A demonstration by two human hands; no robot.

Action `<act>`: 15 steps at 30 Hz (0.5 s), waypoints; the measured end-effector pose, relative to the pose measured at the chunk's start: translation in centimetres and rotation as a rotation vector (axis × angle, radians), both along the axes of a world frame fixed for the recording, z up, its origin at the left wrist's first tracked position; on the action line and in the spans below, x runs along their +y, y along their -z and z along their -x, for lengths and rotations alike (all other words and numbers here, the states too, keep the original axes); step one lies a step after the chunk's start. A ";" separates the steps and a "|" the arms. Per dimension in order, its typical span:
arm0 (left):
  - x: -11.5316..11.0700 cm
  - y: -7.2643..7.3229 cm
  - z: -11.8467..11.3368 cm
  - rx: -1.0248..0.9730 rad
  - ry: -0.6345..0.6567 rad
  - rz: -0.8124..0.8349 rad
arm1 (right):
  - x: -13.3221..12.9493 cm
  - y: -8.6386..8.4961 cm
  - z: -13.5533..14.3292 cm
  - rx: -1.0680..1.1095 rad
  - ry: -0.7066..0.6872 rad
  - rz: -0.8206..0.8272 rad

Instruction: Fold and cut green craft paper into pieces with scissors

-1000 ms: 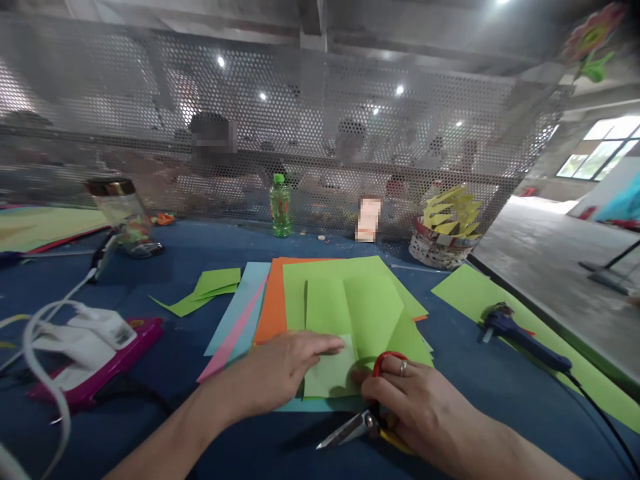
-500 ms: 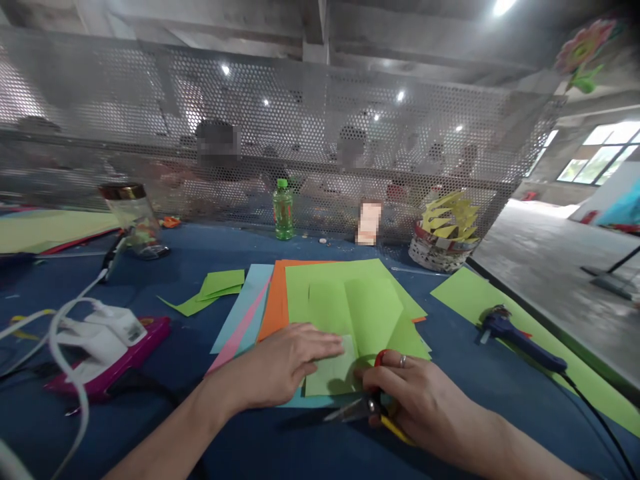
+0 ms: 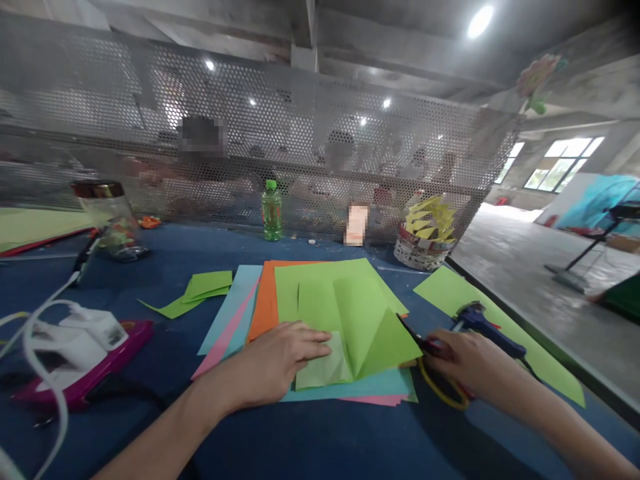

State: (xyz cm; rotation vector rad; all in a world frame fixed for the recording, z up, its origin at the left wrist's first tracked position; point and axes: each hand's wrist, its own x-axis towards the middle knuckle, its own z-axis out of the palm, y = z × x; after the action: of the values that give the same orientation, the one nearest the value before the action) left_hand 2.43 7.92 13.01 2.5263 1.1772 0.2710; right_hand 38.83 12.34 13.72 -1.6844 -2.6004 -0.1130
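A: State the change at this position.
B: The scissors (image 3: 429,346) have been re-aimed. Half a second ago the blades pointed left, on the near side of the paper. They now point away from the person, at the right edge of the creased green sheet (image 3: 373,340).

A: State the grip of each hand.
B: Right hand (image 3: 457,357): fingers wrapped around the scissors' handles. Left hand (image 3: 285,357): flat, fingers extended, pressing the pale green piece (image 3: 325,363); nothing is pinched. Its placement is unchanged.

A: Locate the green sheet.
B: On top of the stacked paper on the table (image 3: 310,440). The orange sheet (image 3: 264,293) and blue sheet (image 3: 227,310) project from beneath at left. The sheet's right-hand corner appears raised.

A: Interpret the change.
B: Judgement: one side of the sheet is steadied and the opposite side is within blade reach. Contact and blade gap cannot be confirmed from this view. Caution: the glue gun (image 3: 493,331) lies just beyond the right hand; allow clearance.
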 end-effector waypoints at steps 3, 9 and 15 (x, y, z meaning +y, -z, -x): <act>0.2 0.4 0.1 -0.011 0.013 -0.008 | -2.0 -0.3 2.0 -0.086 -0.096 -0.253; 0.5 1.1 0.2 -0.049 0.051 -0.073 | -5.7 0.3 11.8 0.124 -0.512 -0.251; 0.3 0.9 0.1 -0.128 0.088 -0.139 | -5.6 2.6 16.2 0.011 -0.513 -0.352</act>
State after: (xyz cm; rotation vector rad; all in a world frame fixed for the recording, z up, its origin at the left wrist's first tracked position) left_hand 2.32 8.21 12.07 2.6270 1.0282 0.5001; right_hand 22.68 6.70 11.11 -0.8795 -2.7031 -0.4996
